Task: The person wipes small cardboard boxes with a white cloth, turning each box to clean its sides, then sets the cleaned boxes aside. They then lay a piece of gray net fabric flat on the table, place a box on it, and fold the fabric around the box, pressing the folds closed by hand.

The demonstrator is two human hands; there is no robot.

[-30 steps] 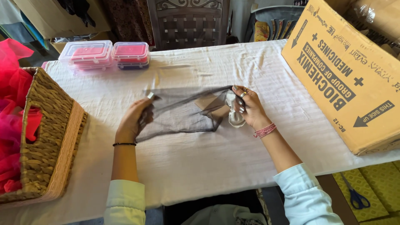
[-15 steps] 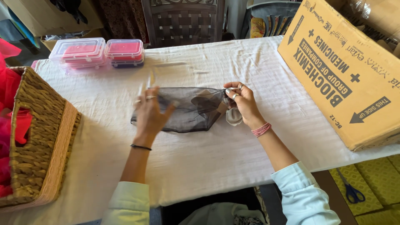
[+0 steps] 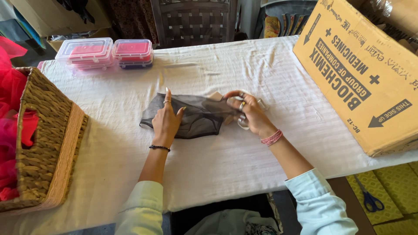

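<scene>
A dark sheer mesh pouch [image 3: 191,116] lies flat on the tabletop [image 3: 226,161], near the middle of the white cloth; the left hand [image 3: 166,118] rests on its left half with fingers spread and palm down, apparently to pin the thin fabric so it does not slide or bunch; the right hand [image 3: 249,114] is at the pouch's right end, its fingers curled and pinching the mouth of the mesh around a small pale thing [image 3: 244,124], mostly hidden under the hand, so what it is cannot be told; holding one end down while the other end is worked keeps the mesh taut between the two hands.

To the left, a woven basket [image 3: 43,148] sits at the tabletop's edge with pink-red fabric [image 3: 11,130] spilling from it; at the far left, clear plastic boxes [image 3: 106,53] with pink contents stand together; to the right, a large cardboard box [image 3: 365,74] lies tilted, well apart from the hands; a dark chair [image 3: 191,21] stands beyond the far edge; blue scissors [image 3: 369,200] lie on the floor at the near right; nothing sits between the hands and the pouch.
</scene>
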